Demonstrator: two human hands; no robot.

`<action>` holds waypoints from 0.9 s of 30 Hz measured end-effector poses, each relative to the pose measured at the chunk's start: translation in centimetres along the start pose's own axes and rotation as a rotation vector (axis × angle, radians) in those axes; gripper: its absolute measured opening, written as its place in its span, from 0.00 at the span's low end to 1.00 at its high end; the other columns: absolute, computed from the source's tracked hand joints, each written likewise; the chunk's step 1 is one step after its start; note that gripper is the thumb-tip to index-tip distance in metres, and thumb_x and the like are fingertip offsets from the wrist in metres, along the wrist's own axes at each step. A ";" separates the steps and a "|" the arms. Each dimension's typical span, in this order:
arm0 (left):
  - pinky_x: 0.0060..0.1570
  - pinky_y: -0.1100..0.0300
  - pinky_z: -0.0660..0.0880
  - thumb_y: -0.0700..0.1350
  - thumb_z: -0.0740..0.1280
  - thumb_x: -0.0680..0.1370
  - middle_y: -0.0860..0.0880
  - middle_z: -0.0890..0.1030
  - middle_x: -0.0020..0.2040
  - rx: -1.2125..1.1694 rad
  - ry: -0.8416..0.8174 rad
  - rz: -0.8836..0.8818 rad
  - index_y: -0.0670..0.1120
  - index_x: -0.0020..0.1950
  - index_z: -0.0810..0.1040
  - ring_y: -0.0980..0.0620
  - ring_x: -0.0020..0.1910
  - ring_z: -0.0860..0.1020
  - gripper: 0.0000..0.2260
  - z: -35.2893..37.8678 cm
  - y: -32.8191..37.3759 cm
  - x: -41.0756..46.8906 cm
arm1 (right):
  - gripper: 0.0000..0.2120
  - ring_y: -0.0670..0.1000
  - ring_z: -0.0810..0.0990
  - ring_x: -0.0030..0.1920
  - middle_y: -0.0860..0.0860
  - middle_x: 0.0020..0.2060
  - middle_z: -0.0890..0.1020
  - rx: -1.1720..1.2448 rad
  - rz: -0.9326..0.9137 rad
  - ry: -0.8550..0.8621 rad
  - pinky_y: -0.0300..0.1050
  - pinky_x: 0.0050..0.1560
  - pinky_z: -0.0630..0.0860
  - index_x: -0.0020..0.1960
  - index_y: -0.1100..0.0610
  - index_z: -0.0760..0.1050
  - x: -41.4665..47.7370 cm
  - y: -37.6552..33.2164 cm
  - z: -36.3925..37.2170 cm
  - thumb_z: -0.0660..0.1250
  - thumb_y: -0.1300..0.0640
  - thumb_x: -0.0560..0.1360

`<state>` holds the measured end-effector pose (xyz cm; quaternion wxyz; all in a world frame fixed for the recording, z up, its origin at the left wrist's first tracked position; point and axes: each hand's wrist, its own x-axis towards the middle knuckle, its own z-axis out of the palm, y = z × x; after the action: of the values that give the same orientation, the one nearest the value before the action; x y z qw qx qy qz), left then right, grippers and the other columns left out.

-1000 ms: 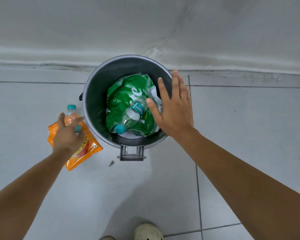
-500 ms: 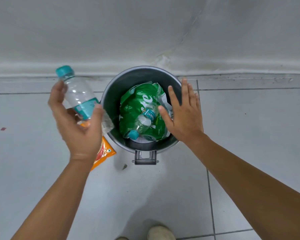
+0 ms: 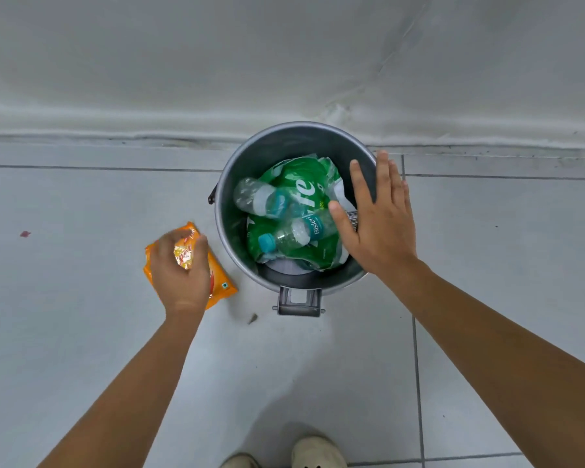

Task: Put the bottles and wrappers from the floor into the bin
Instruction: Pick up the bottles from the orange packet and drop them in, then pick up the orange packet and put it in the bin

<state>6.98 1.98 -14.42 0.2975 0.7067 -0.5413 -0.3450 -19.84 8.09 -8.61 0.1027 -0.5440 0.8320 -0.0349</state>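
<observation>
A round grey metal bin stands on the tiled floor against the wall. Inside it lie a crumpled green wrapper and two clear bottles with teal labels: one bottle at the upper left, a second bottle with a teal cap across the middle. My right hand hovers flat over the bin's right rim, fingers apart, holding nothing. An orange wrapper lies on the floor left of the bin. My left hand is down on it, fingers curled around its upper part.
The bin's foot pedal sticks out toward me. A small scrap lies on the tile beside it, and a red spot marks the floor far left. My shoes show at the bottom edge. The white wall runs behind the bin.
My left hand carried a clear bottle up from the floor, let it go into the bin, then dropped back down onto the orange wrapper. My right hand stayed over the bin.
</observation>
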 end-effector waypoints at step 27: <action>0.45 0.55 0.70 0.40 0.63 0.72 0.53 0.72 0.34 -0.280 0.233 -0.440 0.49 0.32 0.72 0.51 0.40 0.71 0.08 -3.4 -4.8 0.3 | 0.33 0.62 0.49 0.76 0.61 0.77 0.51 0.037 -0.019 0.031 0.60 0.75 0.48 0.78 0.55 0.52 -0.1 0.0 -0.1 0.43 0.37 0.79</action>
<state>12.51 2.97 -16.32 0.3705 0.7941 -0.2841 -0.3892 -19.82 8.15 -8.47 0.0994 -0.5492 0.8276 -0.0596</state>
